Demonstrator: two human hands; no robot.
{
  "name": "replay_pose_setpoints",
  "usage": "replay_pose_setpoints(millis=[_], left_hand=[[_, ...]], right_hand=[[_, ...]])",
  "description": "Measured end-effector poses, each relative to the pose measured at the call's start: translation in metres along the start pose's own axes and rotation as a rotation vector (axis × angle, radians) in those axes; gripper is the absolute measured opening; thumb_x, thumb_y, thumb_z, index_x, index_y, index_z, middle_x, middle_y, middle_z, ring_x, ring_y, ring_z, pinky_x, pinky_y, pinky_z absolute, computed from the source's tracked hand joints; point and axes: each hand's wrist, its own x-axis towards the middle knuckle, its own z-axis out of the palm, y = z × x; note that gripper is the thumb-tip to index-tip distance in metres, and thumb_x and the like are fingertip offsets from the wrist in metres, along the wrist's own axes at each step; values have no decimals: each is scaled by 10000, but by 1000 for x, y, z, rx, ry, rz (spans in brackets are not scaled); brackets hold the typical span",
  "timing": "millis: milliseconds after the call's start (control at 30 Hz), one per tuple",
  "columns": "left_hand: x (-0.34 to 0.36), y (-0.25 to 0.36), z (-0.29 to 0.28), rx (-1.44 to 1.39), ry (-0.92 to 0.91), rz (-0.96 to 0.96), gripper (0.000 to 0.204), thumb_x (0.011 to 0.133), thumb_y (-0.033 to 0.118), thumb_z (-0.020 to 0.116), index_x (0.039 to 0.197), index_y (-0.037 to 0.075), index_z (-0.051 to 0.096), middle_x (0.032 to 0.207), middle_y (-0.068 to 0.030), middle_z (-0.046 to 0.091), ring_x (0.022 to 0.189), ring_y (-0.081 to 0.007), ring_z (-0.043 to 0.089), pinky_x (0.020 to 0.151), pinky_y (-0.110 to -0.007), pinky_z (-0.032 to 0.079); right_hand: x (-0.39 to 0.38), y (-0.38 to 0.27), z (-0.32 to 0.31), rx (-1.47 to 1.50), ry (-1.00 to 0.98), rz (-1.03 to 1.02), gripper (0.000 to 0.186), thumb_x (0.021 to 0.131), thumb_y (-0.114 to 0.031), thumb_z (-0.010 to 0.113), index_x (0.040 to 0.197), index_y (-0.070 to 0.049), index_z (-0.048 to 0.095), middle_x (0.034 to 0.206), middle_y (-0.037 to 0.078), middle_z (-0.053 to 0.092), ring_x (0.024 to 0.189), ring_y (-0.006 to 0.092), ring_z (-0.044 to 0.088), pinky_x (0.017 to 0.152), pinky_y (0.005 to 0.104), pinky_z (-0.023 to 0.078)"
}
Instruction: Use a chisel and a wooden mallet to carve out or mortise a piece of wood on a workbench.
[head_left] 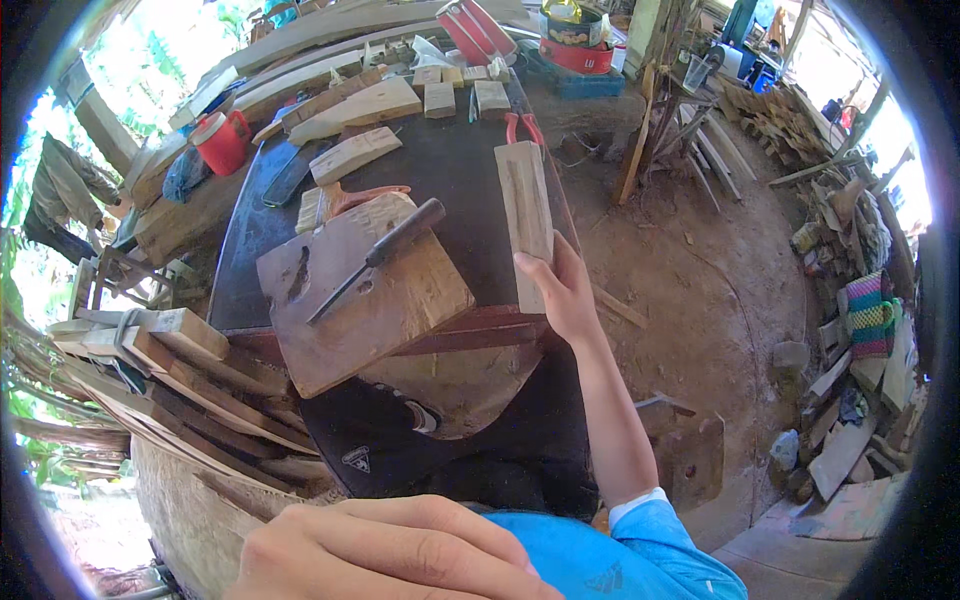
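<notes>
My right hand (563, 292) grips the near end of a weathered wooden block (525, 195) at the table's right edge, thumb on top. Close to the camera at the bottom is my left hand (390, 555). Its fingers are bent and pressed together; their tips, and anything in them, are hidden. On a thick brown wooden slab (370, 325) with a dark hollow lies a long-bladed tool (365, 268), handle up and to the right; whether chisel or screwdriver I cannot tell. Red-handled pliers (525, 128) rest just beyond the held block.
The slab overhangs the near edge of the dark table (455, 200). Wood pieces (355, 110) and a phone (287, 183) lie farther back. A red jug (220, 142) stands at left. Stacked planks (190, 365) lean nearby at left; scrap wood (845, 440) piles up at right.
</notes>
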Motion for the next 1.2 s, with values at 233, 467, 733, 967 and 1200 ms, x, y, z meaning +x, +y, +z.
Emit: replay_pose_setpoints(millis=[233, 467, 733, 967, 1200], left_hand=[[-10, -13, 10, -26, 140, 94, 428, 792, 39, 827, 1158, 2, 608, 893, -198, 756, 771, -246, 732, 693, -318, 556], [-15, -78, -2, 380, 575, -67, 489, 822, -15, 787, 1095, 61, 388, 859, -181, 730, 778, -249, 746, 708, -285, 597], [-27, -94, -17, 372, 667, -143, 540, 783, -67, 807, 1121, 37, 398, 895, -150, 729, 891, -234, 742, 832, -285, 577], [-32, -100, -15, 547, 613, -85, 636, 729, -81, 836, 1144, 41, 370, 847, -148, 728, 811, -207, 738, 768, -263, 568], [-44, -69, -2, 333, 285, 180, 131, 884, 45, 683, 892, -65, 755, 908, -182, 747, 853, -185, 727, 754, -254, 562]], right_hand=[[-2, 0, -1, 13, 14, -7, 386, 948, -227, 671, 1250, -7, 576, 1070, 30, 635, 937, 95, 559, 826, 254, 451], [-1, 3, -2, 45, 17, 10, 382, 948, -226, 673, 1241, 0, 580, 1056, 23, 643, 950, 88, 569, 841, 249, 455], [-3, -6, 3, -25, 14, -6, 380, 944, -218, 672, 1239, 7, 588, 1106, 47, 651, 1034, 118, 584, 918, 275, 452], [-3, -6, -5, 4, 10, -7, 378, 948, -220, 670, 1240, 7, 588, 1116, 43, 652, 1037, 116, 584, 919, 276, 457], [1, -14, 11, -47, -22, 24, 352, 939, -243, 690, 1184, -13, 586, 999, 8, 613, 891, 82, 557, 796, 262, 466]])
